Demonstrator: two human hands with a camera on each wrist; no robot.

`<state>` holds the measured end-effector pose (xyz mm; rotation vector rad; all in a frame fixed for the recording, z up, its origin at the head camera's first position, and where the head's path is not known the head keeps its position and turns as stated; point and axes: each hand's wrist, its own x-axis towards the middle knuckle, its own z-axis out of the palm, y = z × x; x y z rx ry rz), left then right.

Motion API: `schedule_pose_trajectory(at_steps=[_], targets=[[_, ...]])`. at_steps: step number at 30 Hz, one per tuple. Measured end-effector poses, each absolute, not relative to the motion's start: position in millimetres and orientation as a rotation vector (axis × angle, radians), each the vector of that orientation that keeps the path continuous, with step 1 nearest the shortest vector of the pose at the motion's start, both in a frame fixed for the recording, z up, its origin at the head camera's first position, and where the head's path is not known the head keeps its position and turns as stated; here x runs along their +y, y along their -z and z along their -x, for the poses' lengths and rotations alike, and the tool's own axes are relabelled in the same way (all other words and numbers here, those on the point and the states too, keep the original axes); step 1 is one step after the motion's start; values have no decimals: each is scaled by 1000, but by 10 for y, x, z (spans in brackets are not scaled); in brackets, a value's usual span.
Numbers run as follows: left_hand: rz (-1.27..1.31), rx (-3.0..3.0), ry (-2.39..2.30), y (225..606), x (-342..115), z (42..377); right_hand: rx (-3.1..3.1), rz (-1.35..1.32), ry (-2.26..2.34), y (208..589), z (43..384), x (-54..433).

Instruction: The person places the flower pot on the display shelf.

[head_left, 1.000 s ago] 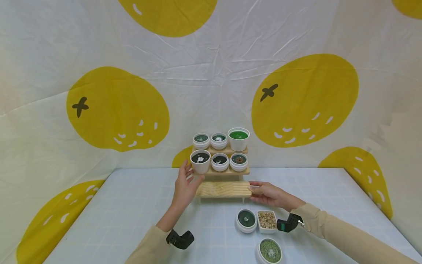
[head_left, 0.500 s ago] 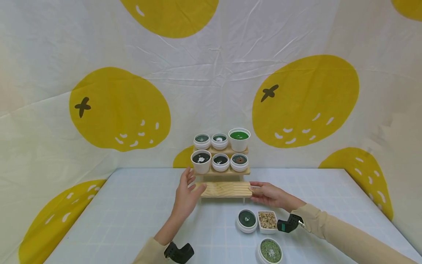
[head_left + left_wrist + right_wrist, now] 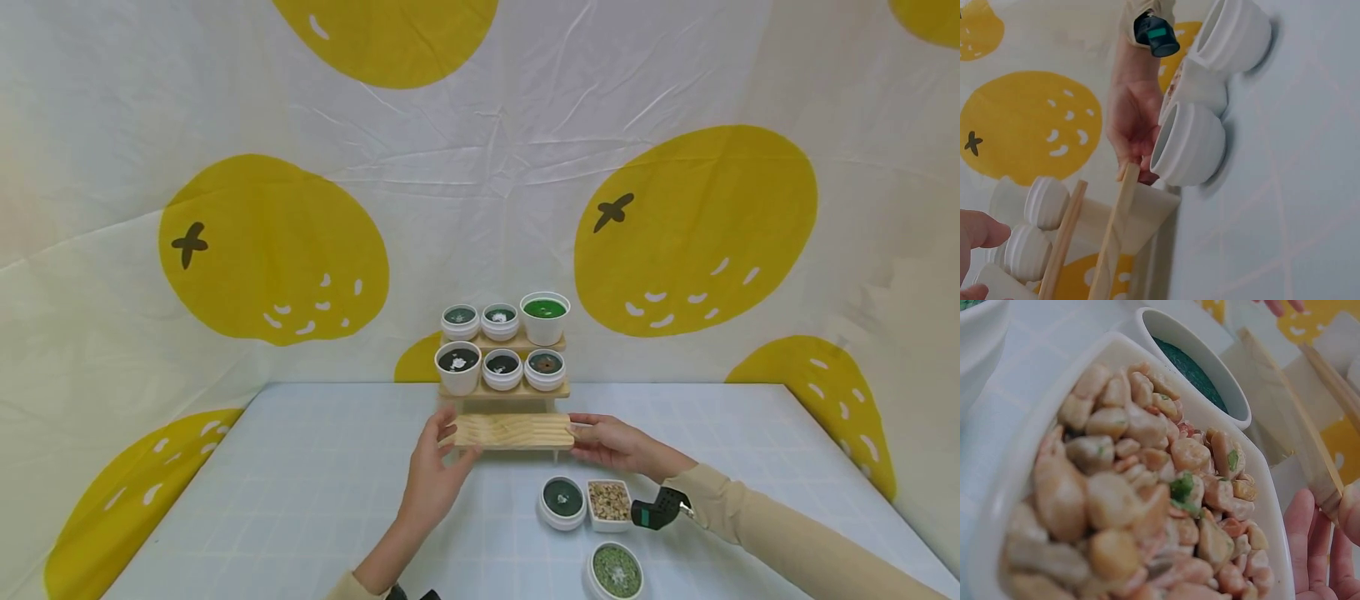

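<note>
A tiered wooden stand on clear supports stands at the back of the table. My right hand grips the right end of its lowest step, thumb on top and fingers below; the right wrist view shows these fingers at the step's end. At the other end my left hand is spread, fingertips beside the step. On the middle step sit a tall white cup and two low white pots, one of them a dark-filled pot. The top step bears two pots and a green-filled cup.
In front of the stand are a dark green-filled pot, a square white dish of pebbles and a round pot with pale green grains. A fabric backdrop with yellow fruit shapes hangs behind the table.
My left hand has come down and a little right, from beside the tall cup to the left end of the lowest step. My right hand has kept its grip there.
</note>
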<state>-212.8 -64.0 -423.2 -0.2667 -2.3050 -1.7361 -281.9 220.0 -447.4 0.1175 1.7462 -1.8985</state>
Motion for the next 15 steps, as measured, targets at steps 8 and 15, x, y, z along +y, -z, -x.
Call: schedule_pose_trajectory(at_steps=[8, 15], targets=[[350, -2303, 1734, 4277, -550, 2030, 1743, -132, 1905, 4492, 2829, 2202], [417, -2347, 1720, 4340, -450, 1958, 1749, -120, 1902, 4488, 2827, 2208]])
